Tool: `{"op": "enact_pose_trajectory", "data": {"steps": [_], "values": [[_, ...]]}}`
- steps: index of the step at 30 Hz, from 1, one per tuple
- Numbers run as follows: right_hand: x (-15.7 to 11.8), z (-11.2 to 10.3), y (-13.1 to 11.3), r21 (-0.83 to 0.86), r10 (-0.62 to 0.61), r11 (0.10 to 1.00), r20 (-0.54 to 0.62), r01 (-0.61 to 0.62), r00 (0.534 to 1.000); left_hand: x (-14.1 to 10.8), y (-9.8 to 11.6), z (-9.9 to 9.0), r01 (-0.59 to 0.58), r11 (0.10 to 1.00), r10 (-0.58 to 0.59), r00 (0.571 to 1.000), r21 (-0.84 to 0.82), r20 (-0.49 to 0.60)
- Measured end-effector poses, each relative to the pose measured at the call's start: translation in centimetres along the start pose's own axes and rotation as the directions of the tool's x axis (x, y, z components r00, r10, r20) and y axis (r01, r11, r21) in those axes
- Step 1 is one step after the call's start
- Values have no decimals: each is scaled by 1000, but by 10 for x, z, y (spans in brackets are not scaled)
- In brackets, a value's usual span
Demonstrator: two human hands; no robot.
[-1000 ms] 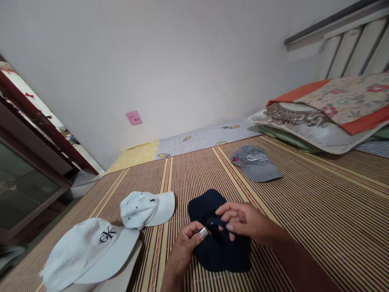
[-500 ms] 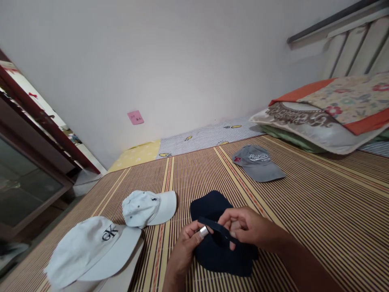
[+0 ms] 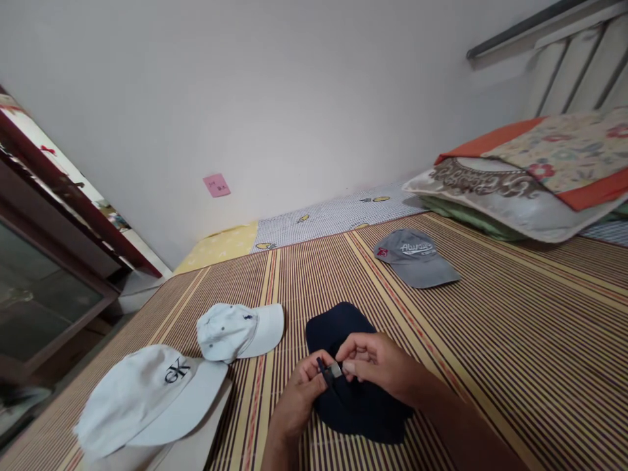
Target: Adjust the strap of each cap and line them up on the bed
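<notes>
A navy blue baseball cap (image 3: 360,418) lies on the striped mat in front of me, its brim pointing away. My left hand (image 3: 297,396) pinches the cap's dark strap (image 3: 322,367) between thumb and fingers, at the left of a silver metal buckle (image 3: 335,370). From the right, my right hand (image 3: 377,363) closes thumb and forefinger at the buckle's right edge. Whether those fingertips grip the buckle itself or the strap beside it is hard to make out. Both hands are above the cap's back opening.
Left of my hands lie a small white cap (image 3: 228,331) and a larger white cap (image 3: 137,399) resting on a flat pale object (image 3: 199,435). Farther back is a grey cap (image 3: 417,258). Pillows (image 3: 490,196) are stacked at the back right by the wall.
My right hand has shifted left, from the middle of the strap to the buckle. The strap, stretched across the opening before, now has a short end standing up by my left fingers.
</notes>
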State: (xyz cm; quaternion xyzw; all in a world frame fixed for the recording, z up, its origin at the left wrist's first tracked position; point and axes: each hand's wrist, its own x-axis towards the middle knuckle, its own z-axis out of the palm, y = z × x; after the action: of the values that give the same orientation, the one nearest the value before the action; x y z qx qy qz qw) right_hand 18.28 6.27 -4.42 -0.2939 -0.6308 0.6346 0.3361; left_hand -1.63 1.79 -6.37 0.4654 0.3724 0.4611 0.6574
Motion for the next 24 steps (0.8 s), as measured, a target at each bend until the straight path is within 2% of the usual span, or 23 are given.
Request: {"op": "enact_pose_trajectory", "data": {"steps": [4, 7, 11, 14, 16, 18, 21, 24], "values": [[-5, -1, -8, -25, -2, 1000, 30, 3, 1000, 3, -1, 0, -25, 998, 22, 998, -58, -50], [-13, 4, -17, -243, -20, 970, 2, 19, 1000, 4, 1, 0, -33, 996, 24, 992, -77, -122], [-23, 16, -23, -617, -133, 781, -11, 98, 991, 4, 2, 1, -24, 998, 17, 991, -51, -133], [-25, 22, -18, -732, -218, 670, -37, 122, 975, 4, -2, -1, -16, 998, 7, 988, -54, -155], [-22, 23, -11, -709, -269, 689, -58, 150, 961, 5, -5, -2, -20, 997, 6, 979, -71, -204], [-19, 21, -7, -606, -284, 780, -118, 158, 951, 5, -6, -3, -26, 996, 7, 977, -86, -212], [-17, 17, -7, -291, -207, 946, -205, 143, 957, 4, -3, -3, 4, 996, -16, 992, -87, -129], [-19, 10, -15, -35, -128, 992, -226, 124, 966, 1, 1, -3, 18, 997, -25, 995, -76, -99]]}}
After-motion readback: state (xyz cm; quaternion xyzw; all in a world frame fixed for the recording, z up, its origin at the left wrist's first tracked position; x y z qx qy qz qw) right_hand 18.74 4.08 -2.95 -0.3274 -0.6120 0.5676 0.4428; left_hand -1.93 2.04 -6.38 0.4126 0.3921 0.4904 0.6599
